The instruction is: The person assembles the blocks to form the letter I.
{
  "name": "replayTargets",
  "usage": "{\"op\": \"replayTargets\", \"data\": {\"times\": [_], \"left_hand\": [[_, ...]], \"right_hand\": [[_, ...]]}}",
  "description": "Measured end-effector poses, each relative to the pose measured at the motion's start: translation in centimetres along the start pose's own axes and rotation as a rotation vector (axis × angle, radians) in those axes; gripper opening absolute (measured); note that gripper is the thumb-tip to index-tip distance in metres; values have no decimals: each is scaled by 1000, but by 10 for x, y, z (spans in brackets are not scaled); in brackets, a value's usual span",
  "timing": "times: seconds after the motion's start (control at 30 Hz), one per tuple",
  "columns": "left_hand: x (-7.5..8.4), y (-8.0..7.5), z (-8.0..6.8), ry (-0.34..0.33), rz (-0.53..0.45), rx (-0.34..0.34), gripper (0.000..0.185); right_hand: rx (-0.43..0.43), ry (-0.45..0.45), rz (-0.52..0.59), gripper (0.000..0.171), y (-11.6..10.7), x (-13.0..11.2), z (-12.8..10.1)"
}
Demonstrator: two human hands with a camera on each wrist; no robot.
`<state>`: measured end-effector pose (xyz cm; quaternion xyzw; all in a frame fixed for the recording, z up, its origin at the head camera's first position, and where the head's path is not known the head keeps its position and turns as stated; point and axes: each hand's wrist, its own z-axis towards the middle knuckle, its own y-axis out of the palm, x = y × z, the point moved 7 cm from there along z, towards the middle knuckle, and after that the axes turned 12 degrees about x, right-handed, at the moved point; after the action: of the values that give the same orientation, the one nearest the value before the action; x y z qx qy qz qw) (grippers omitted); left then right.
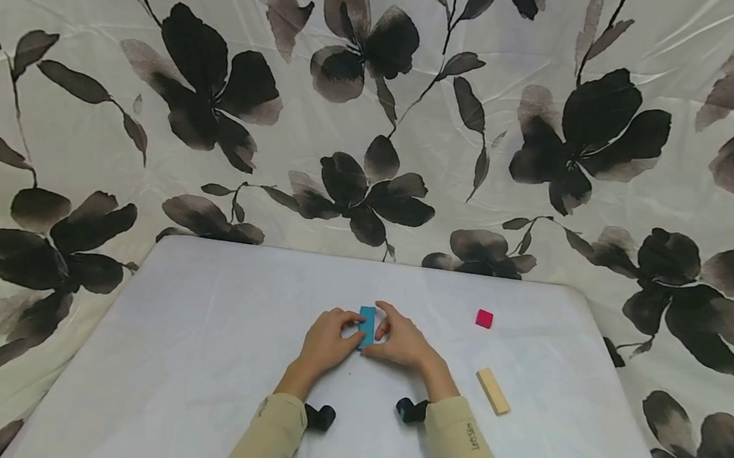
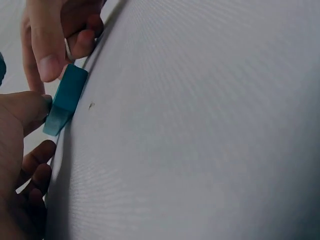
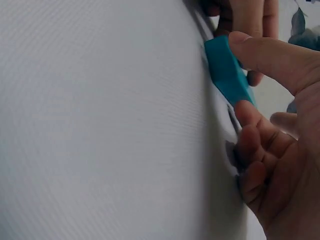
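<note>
A small blue rectangular block (image 1: 366, 326) stands on edge on the white table (image 1: 188, 344), near its middle. Both hands hold it from opposite sides. My left hand (image 1: 333, 339) pinches its near end with the thumb and curled fingers; in the left wrist view the thumb of the left hand (image 2: 27, 112) presses the block (image 2: 65, 100). My right hand (image 1: 395, 337) grips it from the right; in the right wrist view the thumb and a fingertip of the right hand (image 3: 265, 100) close on the block (image 3: 227, 75).
A red cube (image 1: 483, 318) lies right of the hands, farther back. A pale wooden bar (image 1: 493, 390) lies flat by the right forearm. A floral cloth (image 1: 382, 109) hangs behind and around the table. Table edges are at left and right.
</note>
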<state>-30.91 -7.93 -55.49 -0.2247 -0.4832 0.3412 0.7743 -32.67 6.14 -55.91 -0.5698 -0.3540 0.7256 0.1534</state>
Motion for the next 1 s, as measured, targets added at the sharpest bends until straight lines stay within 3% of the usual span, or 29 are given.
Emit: {"op": "replayTargets", "data": {"times": [0.37, 0.67, 1.0], "left_hand": [[-3, 4, 1, -27, -6, -29, 27], [-3, 4, 0, -38, -16, -9, 26], [-6, 4, -3, -90, -26, -42, 26]], "right_hand": [[-54, -2, 60, 67, -14, -4, -5], [18, -3, 58, 61, -47, -5, -13], [129, 71, -3, 51, -96, 6, -36]]}}
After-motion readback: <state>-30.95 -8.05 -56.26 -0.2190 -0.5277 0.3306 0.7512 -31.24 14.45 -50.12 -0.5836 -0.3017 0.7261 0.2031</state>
